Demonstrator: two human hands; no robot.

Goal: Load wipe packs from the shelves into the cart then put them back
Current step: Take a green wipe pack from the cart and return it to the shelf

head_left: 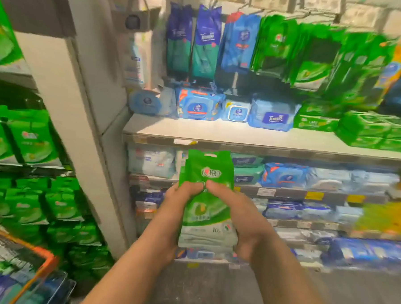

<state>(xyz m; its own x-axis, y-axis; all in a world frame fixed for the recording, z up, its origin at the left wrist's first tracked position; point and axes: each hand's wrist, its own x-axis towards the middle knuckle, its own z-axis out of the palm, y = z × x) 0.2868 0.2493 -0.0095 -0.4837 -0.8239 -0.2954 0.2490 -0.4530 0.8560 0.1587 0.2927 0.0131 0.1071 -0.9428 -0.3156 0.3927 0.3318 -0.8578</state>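
Both bare forearms reach up from the bottom of the view, and between them the person holds a green wipe pack point(207, 175) upright in front of the shelves. Left hand point(181, 197) grips the pack's left edge, fingers curled round it, thumb pressed on the front. Right hand point(235, 214) clasps the right edge the same way, its thumb meeting the other near the middle of the pack. It looks like more than 1 pack stacked together, though blur makes the count uncertain.

Behind the pack runs a grey shelf board point(219, 132) carrying blue wipe packs point(198, 105) and, further right, flat green packs point(368, 130). Above them hang tall blue pouches point(206, 43) and hanging green packs point(316, 55) from pegs. Lower shelves point(308, 194) hold pale blue and white packs in rows.

Down at the lower left sits the cart point(47, 257), orange-rimmed wire, with blue and green packs inside it. More green bags point(30, 138) fill the shelving on the left, past a pale upright post point(64, 112).
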